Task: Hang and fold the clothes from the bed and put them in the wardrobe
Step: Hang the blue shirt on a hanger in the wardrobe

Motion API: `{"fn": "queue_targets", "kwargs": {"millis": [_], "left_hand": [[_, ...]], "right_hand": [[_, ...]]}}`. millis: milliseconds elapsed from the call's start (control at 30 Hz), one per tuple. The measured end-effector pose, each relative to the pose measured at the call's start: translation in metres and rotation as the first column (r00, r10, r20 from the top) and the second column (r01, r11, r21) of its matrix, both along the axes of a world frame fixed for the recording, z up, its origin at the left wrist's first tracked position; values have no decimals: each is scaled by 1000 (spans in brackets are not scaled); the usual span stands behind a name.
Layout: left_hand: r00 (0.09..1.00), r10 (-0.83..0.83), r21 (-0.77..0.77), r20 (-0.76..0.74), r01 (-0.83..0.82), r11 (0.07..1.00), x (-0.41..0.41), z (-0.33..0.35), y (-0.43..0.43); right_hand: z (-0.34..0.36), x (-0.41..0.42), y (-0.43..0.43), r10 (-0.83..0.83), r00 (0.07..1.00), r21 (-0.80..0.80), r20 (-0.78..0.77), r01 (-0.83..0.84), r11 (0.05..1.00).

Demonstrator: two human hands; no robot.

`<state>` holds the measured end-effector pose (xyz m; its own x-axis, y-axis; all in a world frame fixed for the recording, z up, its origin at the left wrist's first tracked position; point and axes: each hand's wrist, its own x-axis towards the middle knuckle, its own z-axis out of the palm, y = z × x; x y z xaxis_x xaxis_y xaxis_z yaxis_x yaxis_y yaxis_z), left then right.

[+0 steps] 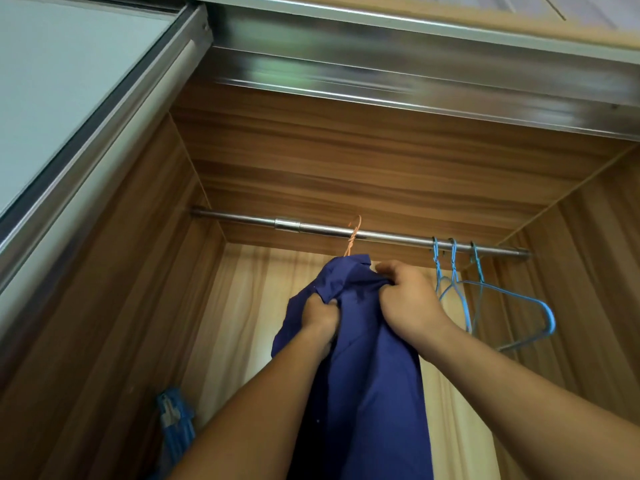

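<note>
Head view frames are tilted upward into the open wardrobe (311,161), where the hanging step of the task is judged to be under way. A dark blue shirt (367,393) is carried on an orange hanger (353,237) at the lower centre of the frame, and the hanger's hook is seen crossing the steel rail (242,219); whether the hook is fully seated over the rail cannot be told from this angle. The shirt is held near its collar from both sides: the left hand (320,315) is curled into a bunch of cloth at the shoulder, and the right hand (405,296) is closed on the fabric just beside the collar, so each grip is a tight pinch on the garment and neither is spread. Three pale blue hangers (485,289) are hung bare toward the right end of the rail, near the shirt but apart from it. A blue slatted item (173,420) is glimpsed at the lower left of the frame, too blurred to be identified. A sliding door (69,81) is seen in the upper left. The next move is judged to call for the hook to be confirmed over the rail, the cloth to be released by both grips, and the shoulders to be smoothed so the shirt hangs level. The bed and remaining clothes are out of view.
</note>
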<state>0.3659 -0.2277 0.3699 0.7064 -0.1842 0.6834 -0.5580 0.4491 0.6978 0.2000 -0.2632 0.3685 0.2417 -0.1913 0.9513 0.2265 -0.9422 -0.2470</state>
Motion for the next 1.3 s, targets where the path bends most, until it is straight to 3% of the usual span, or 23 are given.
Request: {"fn": "queue_targets", "kwargs": {"millis": [133, 367, 567, 800, 1300], "left_hand": [[994, 50, 75, 100, -58, 995, 15, -31, -9], [880, 374, -74, 292, -369, 927, 19, -78, -23], [853, 380, 32, 358, -418, 908, 21, -133, -11], [869, 335, 106, 364, -396, 912, 14, -179, -2], [806, 396, 183, 439, -512, 839, 4, -221, 16]], "right_hand": [[-8, 4, -12, -66, 998, 12, 14, 66, 998], [-32, -7, -25, -186, 980, -23, 64, 188, 982], [-27, -28, -29, -269, 963, -25, 29, 269, 963], [-29, -40, -25, -350, 927, -114, -137, 336, 935], [-21, -52, -34, -288, 956, -17, 63, 290, 957]]}}
